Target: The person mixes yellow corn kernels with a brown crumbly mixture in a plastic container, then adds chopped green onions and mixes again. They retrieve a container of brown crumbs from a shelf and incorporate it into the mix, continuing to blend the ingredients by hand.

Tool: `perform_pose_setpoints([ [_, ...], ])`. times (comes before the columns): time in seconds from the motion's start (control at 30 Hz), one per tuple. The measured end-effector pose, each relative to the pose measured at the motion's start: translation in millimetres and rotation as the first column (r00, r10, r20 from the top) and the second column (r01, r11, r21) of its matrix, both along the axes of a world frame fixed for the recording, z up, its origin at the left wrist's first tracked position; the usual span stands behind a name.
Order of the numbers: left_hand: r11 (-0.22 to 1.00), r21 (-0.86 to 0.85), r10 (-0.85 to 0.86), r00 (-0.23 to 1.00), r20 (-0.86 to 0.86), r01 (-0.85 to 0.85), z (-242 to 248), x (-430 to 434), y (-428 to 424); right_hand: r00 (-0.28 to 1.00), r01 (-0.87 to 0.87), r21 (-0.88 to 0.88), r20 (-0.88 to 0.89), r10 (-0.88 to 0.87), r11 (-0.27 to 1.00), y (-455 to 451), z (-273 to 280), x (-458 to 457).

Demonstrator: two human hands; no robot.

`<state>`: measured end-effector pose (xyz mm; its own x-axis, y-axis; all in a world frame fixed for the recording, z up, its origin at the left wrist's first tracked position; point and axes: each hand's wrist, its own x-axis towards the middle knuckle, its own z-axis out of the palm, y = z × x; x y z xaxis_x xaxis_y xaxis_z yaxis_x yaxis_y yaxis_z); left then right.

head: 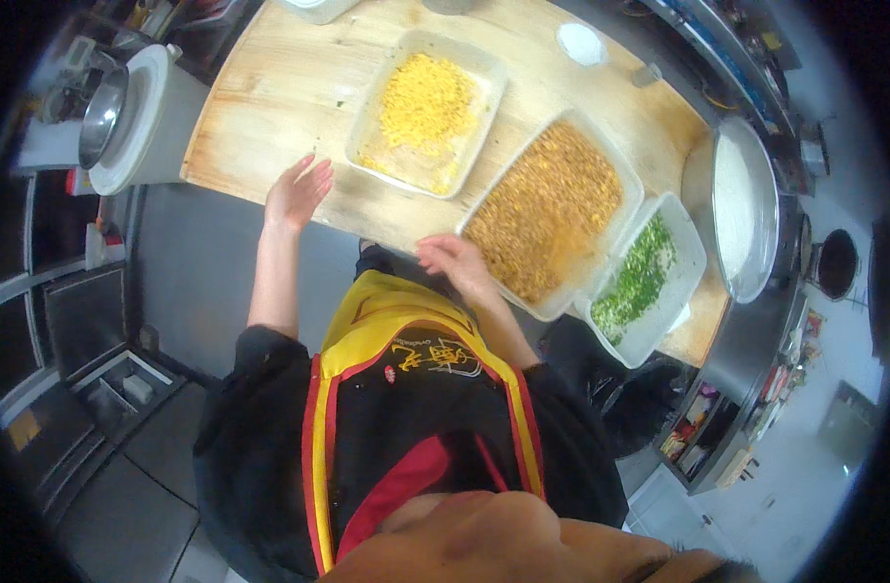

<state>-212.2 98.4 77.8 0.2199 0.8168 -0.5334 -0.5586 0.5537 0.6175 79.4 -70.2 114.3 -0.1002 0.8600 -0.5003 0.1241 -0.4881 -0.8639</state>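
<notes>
My left hand (pixel 299 191) is held over the near edge of the wooden table (pixel 270 95), fingers apart and nothing in it. Beyond it is a plastic tub (pixel 367 175) with crumbled yellow food (pixel 424 102), perhaps scrambled egg. My right hand (pixel 452 261) hovers by the near left corner of a larger tub (pixel 633 182) filled with brown minced filling (pixel 547 211); whether it touches the rim I cannot tell. Its fingers look loosely spread, with nothing visible in them. A third tub (pixel 689 273) of chopped green herbs or scallions (pixel 638 280) stands at the right.
A large round metal basin (pixel 744 211) with white contents stands at the table's right end. A small white mound or dish (pixel 582 44) and a small clear cup (pixel 646 75) sit at the far side. Left of the table, a metal bowl (pixel 102 120) rests on a white lidded bucket (pixel 169 124).
</notes>
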Motion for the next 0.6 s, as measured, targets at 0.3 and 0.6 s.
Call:
perform_pose_setpoints([
  [0.3,0.956,-0.283,0.031,0.981,-0.191,-0.085,-9,-120,-11,0.255,0.626,-0.565,-0.503,-0.826,0.538,82,-100,-67],
  [0.6,0.971,-0.241,-0.034,0.986,-0.165,-0.007,36,-106,-5,0.170,0.678,-0.590,-0.455,-0.874,0.439,82,-80,-61],
])
